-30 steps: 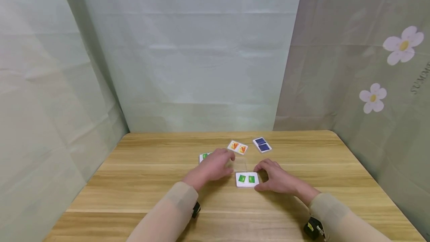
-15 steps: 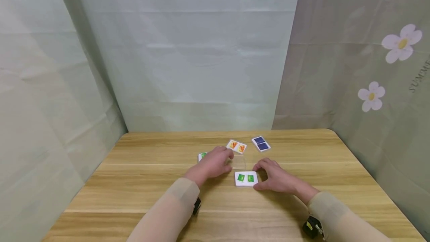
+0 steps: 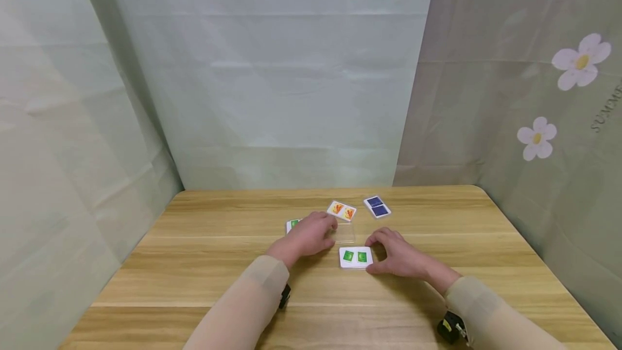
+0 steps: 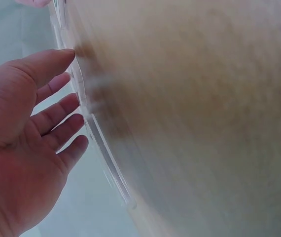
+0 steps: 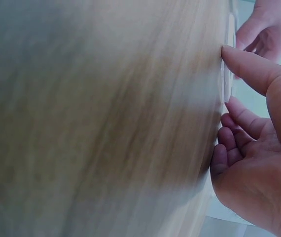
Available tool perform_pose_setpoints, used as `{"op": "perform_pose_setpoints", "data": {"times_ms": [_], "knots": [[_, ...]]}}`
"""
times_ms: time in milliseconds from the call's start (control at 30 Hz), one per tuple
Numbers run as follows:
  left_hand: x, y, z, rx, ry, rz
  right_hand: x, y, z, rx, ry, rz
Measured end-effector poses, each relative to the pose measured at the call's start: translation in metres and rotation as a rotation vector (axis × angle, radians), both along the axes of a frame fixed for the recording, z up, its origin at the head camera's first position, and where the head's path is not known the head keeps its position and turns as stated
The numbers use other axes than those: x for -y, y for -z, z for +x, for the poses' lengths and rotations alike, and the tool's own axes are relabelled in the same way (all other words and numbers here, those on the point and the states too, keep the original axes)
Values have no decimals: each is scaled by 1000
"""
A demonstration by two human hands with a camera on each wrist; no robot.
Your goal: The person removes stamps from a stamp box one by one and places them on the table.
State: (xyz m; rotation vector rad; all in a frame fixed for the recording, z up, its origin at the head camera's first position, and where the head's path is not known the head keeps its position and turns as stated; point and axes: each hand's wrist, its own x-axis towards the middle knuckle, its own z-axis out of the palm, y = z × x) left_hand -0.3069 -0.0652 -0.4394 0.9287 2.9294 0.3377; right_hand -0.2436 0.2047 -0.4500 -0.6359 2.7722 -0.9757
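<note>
Basically nothing moved vs 0.5 s ago, from what I see remotely: R hand point(image 3: 400, 255) same spot, fingers loosely curled, thumb and fingertips touching the right edge of the green-card stack point(image 3: 356, 257), not lifting it. L hand point(image 3: 307, 236) flat-ish, fingers relaxed, resting on the clear plastic lid point(image 3: 345, 234), partly covering another green card point(image 3: 291, 224). Orange card point(image 3: 342, 210) and blue card point(image 3: 377, 207) sit farther back on the table point(image 3: 204, 263). My read: hands pausing, stack not yet picked up.
</note>
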Motion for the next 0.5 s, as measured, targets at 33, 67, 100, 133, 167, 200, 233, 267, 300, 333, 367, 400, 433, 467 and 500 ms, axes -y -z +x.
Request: {"op": "perform_pose_setpoints", "data": {"times_ms": [33, 67, 100, 133, 167, 200, 233, 267, 300, 333, 367, 400, 433, 467, 500], "knots": [[0, 0, 0, 3, -3, 3, 0, 0, 0, -2, -1, -1], [0, 0, 1, 4, -5, 8, -1, 0, 0, -3, -3, -1], [0, 0, 1, 6, -8, 13, -1, 0, 0, -4, -4, -1], [0, 0, 2, 5, -9, 18, -1, 0, 0, -6, -6, 0], [-1, 0, 2, 1, -9, 23, -1, 0, 0, -6, -7, 0], [-1, 0, 3, -3, -9, 26, -2, 0, 1, -7, -7, 0], [-1, -1, 5, -5, -8, 31, -2, 0, 1, -8, -8, 1], [-2, -1, 6, -6, -7, 37, -2, 0, 1, -8, -8, 1], [-3, -2, 7, -7, -6, 40, -3, 0, 1, -8, -8, 2], [-4, -3, 8, -9, -5, 45, -3, 0, 1, -9, -8, 3], [-5, -3, 9, -11, -3, 46, -3, 0, 1, -10, -8, 3], [-5, -3, 10, -12, 0, 47, -3, 0, 1, -10, -8, 3], [-6, -3, 11, -12, 2, 48, -4, 0, 2, -9, -8, 3], [-7, -3, 13, -14, 5, 48, -4, 0, 2, -8, -8, 3], [-7, -3, 15, -17, 8, 49, -4, 0, 2, -8, -9, 4]]}}
